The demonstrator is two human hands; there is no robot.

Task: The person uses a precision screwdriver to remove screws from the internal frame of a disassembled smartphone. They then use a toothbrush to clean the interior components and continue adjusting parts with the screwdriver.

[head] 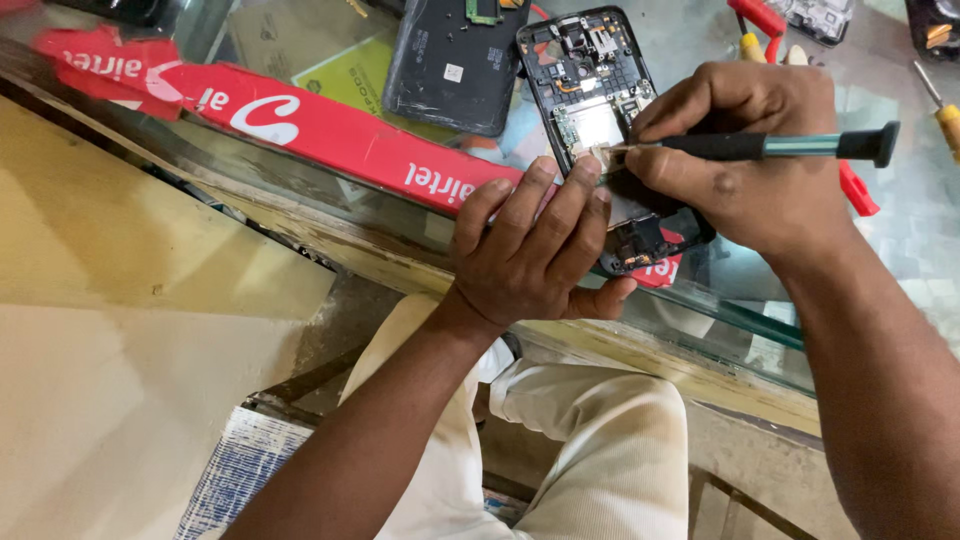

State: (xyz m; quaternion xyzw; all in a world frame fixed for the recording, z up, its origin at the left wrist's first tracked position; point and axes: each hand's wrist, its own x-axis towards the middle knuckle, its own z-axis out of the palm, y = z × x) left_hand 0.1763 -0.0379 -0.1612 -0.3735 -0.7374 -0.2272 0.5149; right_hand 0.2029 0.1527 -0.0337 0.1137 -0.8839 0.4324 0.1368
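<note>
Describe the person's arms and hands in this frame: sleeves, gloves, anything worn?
Both arms are bare from the frame edge to the fingertips: no sleeves in view, no gloves. The left hand and right hand show no rings, and neither wrist carries a watch or band. Fingernails are short. Below the arms, the person wears light cream trousers.

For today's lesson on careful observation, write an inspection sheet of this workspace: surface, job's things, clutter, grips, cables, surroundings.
Surface: glass counter, a red strip lying along its near edge.
Job's things: opened phone, circuit boards exposed; screwdriver, tip on the board.
Clutter: back cover beside the phone; red tool; yellow-handled tool.
Grips: left hand steadies the phone; right hand holds the screwdriver.
Cables: nothing seen.
Surroundings: pale floor; person's light trousers below the counter.
</note>
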